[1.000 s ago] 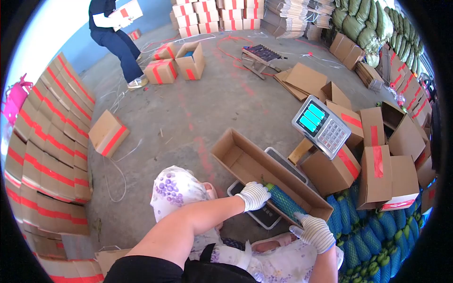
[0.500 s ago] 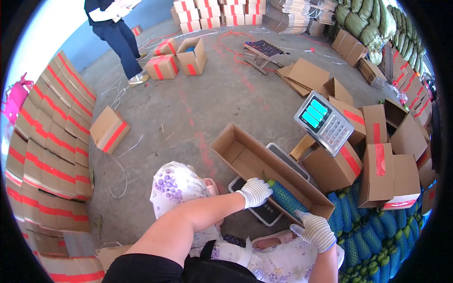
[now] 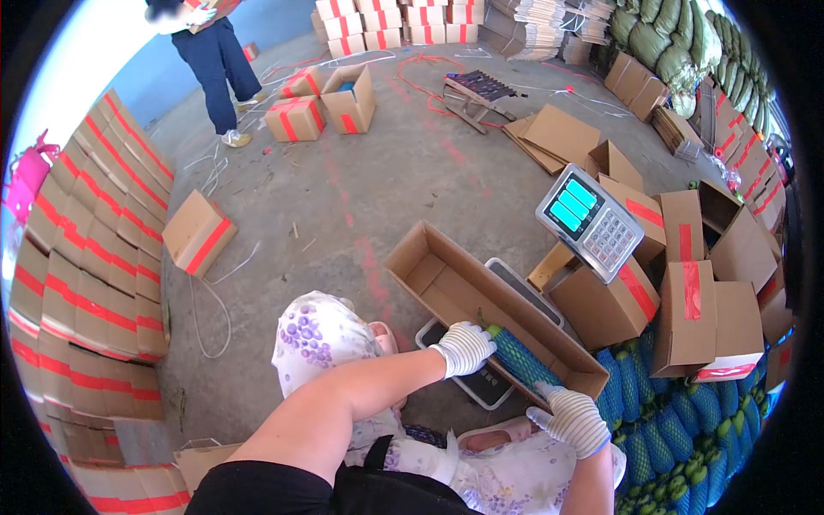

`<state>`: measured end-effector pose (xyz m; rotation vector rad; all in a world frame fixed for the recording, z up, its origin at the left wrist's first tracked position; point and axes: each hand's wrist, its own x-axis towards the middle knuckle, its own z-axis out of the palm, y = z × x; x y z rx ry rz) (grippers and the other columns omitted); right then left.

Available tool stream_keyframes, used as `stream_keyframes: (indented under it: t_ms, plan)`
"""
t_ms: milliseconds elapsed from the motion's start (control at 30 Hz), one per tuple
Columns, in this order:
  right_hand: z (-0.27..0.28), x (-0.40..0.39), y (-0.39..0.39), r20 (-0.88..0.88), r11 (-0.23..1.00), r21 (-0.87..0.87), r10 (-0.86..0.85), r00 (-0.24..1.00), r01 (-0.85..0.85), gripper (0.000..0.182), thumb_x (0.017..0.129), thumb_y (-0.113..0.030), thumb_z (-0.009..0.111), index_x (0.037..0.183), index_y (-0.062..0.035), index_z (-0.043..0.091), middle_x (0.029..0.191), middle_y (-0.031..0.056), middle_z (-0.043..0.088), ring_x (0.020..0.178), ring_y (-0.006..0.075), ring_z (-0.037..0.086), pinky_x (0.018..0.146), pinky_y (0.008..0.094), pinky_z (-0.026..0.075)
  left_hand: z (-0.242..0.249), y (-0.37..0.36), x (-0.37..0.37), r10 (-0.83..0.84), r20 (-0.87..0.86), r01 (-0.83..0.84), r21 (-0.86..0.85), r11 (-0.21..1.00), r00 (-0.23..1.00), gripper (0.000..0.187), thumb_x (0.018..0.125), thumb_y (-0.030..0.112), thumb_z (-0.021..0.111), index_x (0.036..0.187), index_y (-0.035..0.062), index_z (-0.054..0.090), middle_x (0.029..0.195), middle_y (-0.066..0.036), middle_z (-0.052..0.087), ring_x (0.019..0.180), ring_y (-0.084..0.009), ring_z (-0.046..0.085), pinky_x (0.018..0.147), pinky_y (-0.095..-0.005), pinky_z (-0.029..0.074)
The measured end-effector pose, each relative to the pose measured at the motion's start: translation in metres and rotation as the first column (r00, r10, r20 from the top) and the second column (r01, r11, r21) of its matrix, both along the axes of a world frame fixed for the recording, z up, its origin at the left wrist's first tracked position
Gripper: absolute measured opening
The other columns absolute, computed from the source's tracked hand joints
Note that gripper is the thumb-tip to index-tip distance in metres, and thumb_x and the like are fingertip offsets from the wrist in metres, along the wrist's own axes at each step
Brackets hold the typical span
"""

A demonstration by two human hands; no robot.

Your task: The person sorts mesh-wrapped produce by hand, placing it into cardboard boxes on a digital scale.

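Note:
A long open cardboard box [image 3: 446,276] rests across the platform of a scale [image 3: 489,388]. Inside its near end lies a bundle of green produce in blue-green netting [image 3: 521,355]. My left hand [image 3: 464,349], in a striped white glove, has its fingers curled on the end where green tips poke out. At the opposite end, my right hand [image 3: 577,422], gloved alike, grips the netting by the box's near wall. Part of each hand's fingertips is hidden. Beyond the box stands the scale's lit display [image 3: 590,221], its digits too small to read.
More netted bundles [image 3: 669,433] are heaped at the right, beneath several cardboard boxes [image 3: 684,319]. Taped boxes [image 3: 90,283] form a wall at the left. A co-worker [image 3: 219,64] stands at the back near taped boxes [image 3: 294,118]. A low stool [image 3: 481,90] and loose strapping lie on the floor.
Over at the back, the co-worker has shifted slightly to the right and now holds a cardboard piece or box. My hands and the netted bundle stay practically in place.

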<state>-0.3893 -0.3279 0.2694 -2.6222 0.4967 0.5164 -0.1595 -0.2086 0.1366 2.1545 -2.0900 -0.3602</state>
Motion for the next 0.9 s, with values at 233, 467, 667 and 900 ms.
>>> stream_keyframes:
  t_ms: [233,467,667,900]
  plan:
    - [0.0012,0.0014,0.0004,-0.035,1.0,0.018,-0.006,0.999,0.007,0.058,0.087,-0.04,0.064,0.127,0.0017,0.06,0.101,0.025,0.069,0.095,0.0388,0.068,0.084,0.0444,0.054,-0.0006,0.0004,-0.0009,-0.005,0.008,0.005,0.005,1.0,1.0,0.024,0.08,0.026,0.069,0.099,0.0115,0.071,0.091,-0.009,0.068,0.088,-0.0281,0.068,0.076,-0.0434,0.055]
    - [-0.001,0.0035,0.0009,-0.043,0.999,0.053,-0.011,0.999,0.013,0.048,0.088,-0.037,0.065,0.121,-0.0026,0.061,0.099,0.0252,0.069,0.094,0.041,0.066,0.084,0.0463,0.052,-0.003,0.0002,-0.001,-0.007,0.012,0.007,0.0,1.0,1.0,0.025,0.079,0.026,0.069,0.099,0.0118,0.071,0.09,-0.009,0.068,0.087,-0.0288,0.068,0.076,-0.0433,0.054]
    - [0.0009,0.0047,0.002,-0.07,0.999,0.039,-0.011,0.997,0.014,0.048,0.088,-0.038,0.064,0.12,-0.0019,0.061,0.098,0.0243,0.069,0.094,0.0409,0.066,0.083,0.047,0.053,-0.0041,0.0014,-0.0011,-0.006,-0.001,0.006,-0.001,1.0,1.0,0.025,0.079,0.027,0.07,0.1,0.0121,0.071,0.091,-0.008,0.068,0.087,-0.0288,0.067,0.077,-0.0429,0.054]
    - [0.002,0.0043,0.0038,-0.057,0.999,0.049,0.009,0.998,-0.007,0.049,0.088,-0.037,0.064,0.121,-0.0007,0.061,0.099,0.0242,0.069,0.094,0.0403,0.067,0.084,0.0461,0.053,-0.0035,0.0016,-0.0011,0.008,-0.013,-0.008,-0.01,1.0,1.0,0.023,0.078,0.026,0.071,0.096,0.0115,0.071,0.09,-0.008,0.068,0.086,-0.0294,0.068,0.076,-0.0435,0.054]
